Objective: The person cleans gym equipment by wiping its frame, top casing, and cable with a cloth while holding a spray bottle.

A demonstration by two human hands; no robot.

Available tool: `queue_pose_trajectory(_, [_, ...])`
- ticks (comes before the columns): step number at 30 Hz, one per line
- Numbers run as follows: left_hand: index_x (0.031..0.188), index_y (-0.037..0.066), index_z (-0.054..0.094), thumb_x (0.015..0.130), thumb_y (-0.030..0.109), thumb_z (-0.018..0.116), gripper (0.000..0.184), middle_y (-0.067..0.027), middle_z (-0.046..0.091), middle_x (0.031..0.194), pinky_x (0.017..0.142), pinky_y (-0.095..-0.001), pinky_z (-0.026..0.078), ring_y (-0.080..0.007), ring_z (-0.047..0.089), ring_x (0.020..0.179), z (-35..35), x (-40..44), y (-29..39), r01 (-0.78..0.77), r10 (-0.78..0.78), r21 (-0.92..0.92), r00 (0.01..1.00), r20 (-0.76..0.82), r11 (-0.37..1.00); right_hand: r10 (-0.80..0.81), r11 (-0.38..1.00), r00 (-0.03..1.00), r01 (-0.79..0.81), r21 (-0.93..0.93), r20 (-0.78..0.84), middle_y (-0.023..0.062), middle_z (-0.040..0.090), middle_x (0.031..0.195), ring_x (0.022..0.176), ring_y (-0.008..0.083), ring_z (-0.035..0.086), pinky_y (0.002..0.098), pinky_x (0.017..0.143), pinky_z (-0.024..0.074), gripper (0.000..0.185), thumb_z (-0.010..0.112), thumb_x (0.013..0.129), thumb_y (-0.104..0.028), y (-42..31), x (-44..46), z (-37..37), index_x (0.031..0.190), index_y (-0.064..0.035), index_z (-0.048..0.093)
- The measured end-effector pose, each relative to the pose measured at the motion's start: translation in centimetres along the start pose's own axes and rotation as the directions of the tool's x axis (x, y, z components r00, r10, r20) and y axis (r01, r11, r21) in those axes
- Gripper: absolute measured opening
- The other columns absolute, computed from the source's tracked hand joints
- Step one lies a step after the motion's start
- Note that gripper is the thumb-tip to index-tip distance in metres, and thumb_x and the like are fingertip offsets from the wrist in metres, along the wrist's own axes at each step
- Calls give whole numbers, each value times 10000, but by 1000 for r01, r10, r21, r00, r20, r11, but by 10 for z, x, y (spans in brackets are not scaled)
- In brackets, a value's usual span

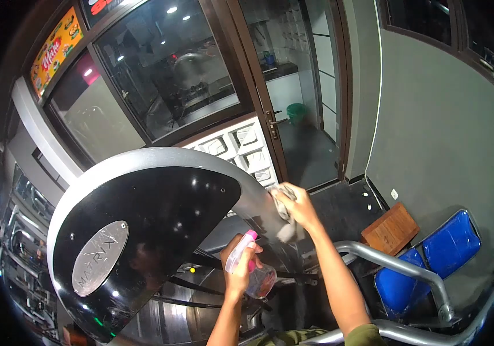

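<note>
the black and silver matrix machine (160, 210) is the landmark. just right of its curved silver rim, the left hand (239, 270) is closed round a clear spray bottle (263, 282), fingers wrapped over its upper part. the bottle's pink-tipped spray head (250, 235) rises above the grip, pointing up and slightly right, while the rounded see-through body sticks out below and to the right of the fingers. there seems to be something pinkish or reddish inside, though the view is too poor to tell liquid from reflection or to read a level.

higher up, at the far right side of the machine's rim, the right hand (296, 209) pinches a bunched pale cloth (284, 218). folds gather at the fingers, and a loose, blurred end hangs below them; whether the cloth touches the rim, i cannot tell.

beyond the machine, behind the glass door (278, 86), a green bucket (296, 113) stands on the floor; its contents cannot be made out. to the right of the machine, a brown wooden box (391, 228) sits near the grey wall (449, 127), beside a blue chair (451, 236), with a bent metal rail (397, 263) in front of them.
</note>
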State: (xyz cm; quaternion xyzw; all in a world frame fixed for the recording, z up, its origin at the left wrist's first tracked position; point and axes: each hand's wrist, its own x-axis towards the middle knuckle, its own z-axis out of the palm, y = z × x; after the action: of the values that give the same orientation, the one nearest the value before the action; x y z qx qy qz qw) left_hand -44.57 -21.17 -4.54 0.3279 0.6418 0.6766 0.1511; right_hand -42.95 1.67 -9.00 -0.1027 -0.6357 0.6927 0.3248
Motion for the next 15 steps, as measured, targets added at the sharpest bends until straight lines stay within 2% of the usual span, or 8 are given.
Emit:
queue_pose_trajectory(2, [903, -30, 610, 950, 252, 594, 286, -122, 674, 788, 508, -284, 462, -166, 609, 519, -4, -1, -1, -6, 6, 7, 1000, -3, 1000, 97, 948, 993, -111, -299, -63, 45, 707, 783, 733, 110, 622, 299, 706, 504, 252, 728, 931, -248, 13, -19, -19, 1013, -10, 726])
queue_pose_trajectory(5, [876, -29, 600, 939, 301, 607, 337, -138, 666, 769, 494, -298, 460, -192, 604, 497, -7, -4, -5, -2, 3, 31, 1000, -10, 1000, 125, 941, 988, -148, -305, -94, 62, 702, 799, 742, 137, 637, 314, 710, 504, 216, 739, 910, -240, 19, -29, -24, 978, -35, 733])
queue_pose_trajectory(8, [876, -31, 601, 939, 308, 609, 345, -137, 665, 767, 495, -296, 462, -192, 604, 497, -8, -7, -3, 13, -13, 24, 1000, -10, 1000, -239, 954, 952, 194, -228, -192, 86, 690, 856, 769, 198, 661, 335, 726, 513, 197, 741, 899, -217, -12, -23, 14, 982, -39, 723])
queue_pose_trajectory(11, [879, -33, 604, 937, 311, 611, 349, -134, 663, 764, 497, -293, 463, -190, 605, 498, -9, -10, 1, 21, -21, 9, 1000, -17, 1000, -567, 767, 805, 440, -467, -175, 131, 627, 934, 846, 312, 664, 386, 749, 527, 187, 739, 868, -122, -62, -29, 58, 1030, -41, 695])
queue_pose_trajectory(15, [871, -33, 611, 927, 297, 615, 334, -126, 662, 765, 503, -289, 464, -183, 605, 505, -14, -14, 2, 26, -26, 21, 1000, -17, 999, -619, 733, 751, 446, -513, -231, 124, 618, 934, 836, 295, 666, 370, 725, 532, 233, 751, 819, -69, -43, -44, 67, 1049, -60, 713])
